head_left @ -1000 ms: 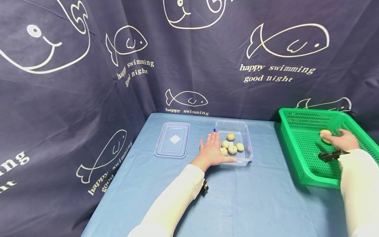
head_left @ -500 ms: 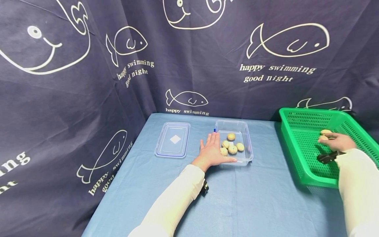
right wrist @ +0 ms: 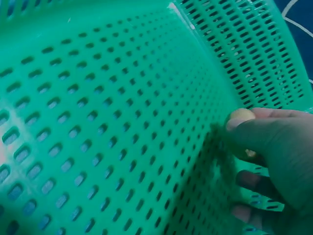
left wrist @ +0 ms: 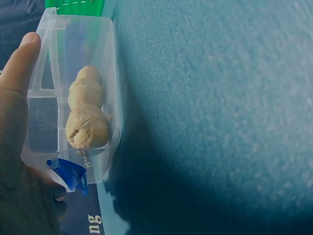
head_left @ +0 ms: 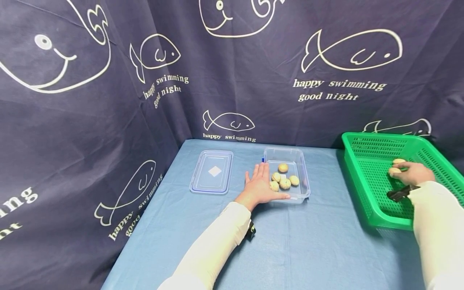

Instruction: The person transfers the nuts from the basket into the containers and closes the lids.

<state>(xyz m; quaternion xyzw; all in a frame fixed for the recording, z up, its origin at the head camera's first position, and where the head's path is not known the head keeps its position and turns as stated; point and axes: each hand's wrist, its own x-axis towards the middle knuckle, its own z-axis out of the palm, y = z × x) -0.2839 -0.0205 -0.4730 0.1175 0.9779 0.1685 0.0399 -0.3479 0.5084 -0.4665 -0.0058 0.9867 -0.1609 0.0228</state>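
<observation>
My right hand (head_left: 418, 174) is inside the green basket (head_left: 378, 219), pinching a walnut (head_left: 393, 171) between thumb and fingers. Another walnut (head_left: 399, 161) lies just behind it. In the right wrist view the thumb partly covers the pinched walnut (right wrist: 244, 114). My left hand (head_left: 259, 187) rests along the left and near rim of the clear plastic box (head_left: 304, 177), with fingers straight and thumb out. Several walnuts (head_left: 284, 183) lie in that box, one partly hidden by the hand. A blue clip (left wrist: 72, 174) hangs on the box's side in the left wrist view.
A clear lid with a blue edge (head_left: 211, 181) lies flat on the blue-covered table (head_left: 319, 249), left of the box. Dark curtains with fish prints (head_left: 275, 100) hang behind and at the left. Table surface separates the box from the basket.
My right hand has shifted slightly left in the basket and now pinches a walnut apart from the one behind it. The left hand and the box have stayed in place.
</observation>
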